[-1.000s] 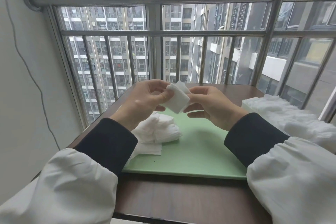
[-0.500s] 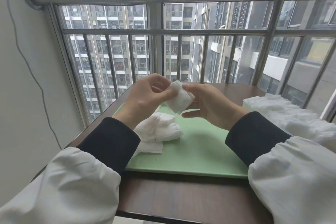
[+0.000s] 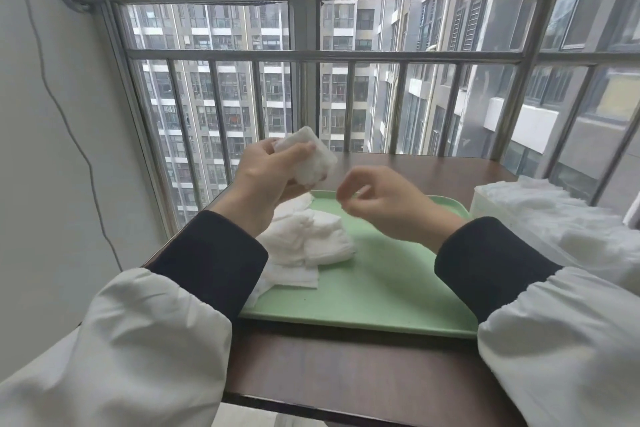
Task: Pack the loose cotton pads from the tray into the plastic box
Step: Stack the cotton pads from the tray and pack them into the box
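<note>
My left hand [image 3: 266, 180] is raised above the green tray [image 3: 381, 288] and grips a small stack of white cotton pads [image 3: 313, 158]. My right hand [image 3: 384, 201] hovers just to the right of it, fingers curled and holding nothing. A pile of loose cotton pads [image 3: 304, 243] lies on the left part of the tray, partly hidden by my left wrist. The plastic box [image 3: 485, 201], heaped with white pads, stands to the right of the tray; my right sleeve covers its near part.
The tray rests on a dark brown table [image 3: 329, 367] pushed against a barred window [image 3: 346, 55]. A white wall [image 3: 41, 149] with a thin hanging cable is on the left. The table's front edge is close to my body.
My right hand has let go of the stack of pads and drawn back to the right. My left hand has lifted the stack slightly higher and tilted it.
</note>
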### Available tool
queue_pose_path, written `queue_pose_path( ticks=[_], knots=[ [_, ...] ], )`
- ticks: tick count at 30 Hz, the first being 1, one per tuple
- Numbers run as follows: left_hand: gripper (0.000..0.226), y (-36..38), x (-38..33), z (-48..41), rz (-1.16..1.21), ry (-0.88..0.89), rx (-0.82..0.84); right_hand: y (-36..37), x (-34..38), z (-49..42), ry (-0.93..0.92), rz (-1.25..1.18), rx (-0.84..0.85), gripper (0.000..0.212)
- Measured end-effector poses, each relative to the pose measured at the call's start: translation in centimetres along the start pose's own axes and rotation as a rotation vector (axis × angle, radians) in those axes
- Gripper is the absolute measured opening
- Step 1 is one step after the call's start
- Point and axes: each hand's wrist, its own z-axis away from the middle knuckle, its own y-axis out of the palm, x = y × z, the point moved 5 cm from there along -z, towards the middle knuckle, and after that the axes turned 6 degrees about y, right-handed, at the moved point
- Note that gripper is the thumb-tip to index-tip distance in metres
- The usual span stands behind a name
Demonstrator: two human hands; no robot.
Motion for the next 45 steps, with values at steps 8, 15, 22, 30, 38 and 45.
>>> queue_pose_path(
  ticks=[8,15,22,30,38,45],
  knots=[
    [0.032,0.2,0.3,0.1,-0.038,-0.006,-0.017,2.6,-0.4,-0.3,-0.069,0.238,0.11,0.028],
    [0.023,0.1,0.3,0.1,-0.068,-0.006,-0.069,2.1,0.2,-0.8,-0.122,0.229,-0.003,0.003],
    [0.015,-0.6,0.4,-0.1,-0.117,0.013,-0.1,-1.8,-1.1,-0.3,0.086,-0.285,-0.142,0.006],
    [0.027,1.0,1.2,0.6,-0.231,-0.038,0.129,-2.1,-0.5,0.5,0.088,-0.666,-0.027,0.037],
    [0.029,2.7,1.3,1.1,-0.244,-0.058,0.294,-2.2,-0.2,0.4,0.068,-0.73,-0.07,0.032],
    [0.023,3.0,1.2,1.4,-0.235,-0.049,0.35,-2.5,-0.6,0.1,0.056,-0.621,-0.122,0.023]
  ],
)
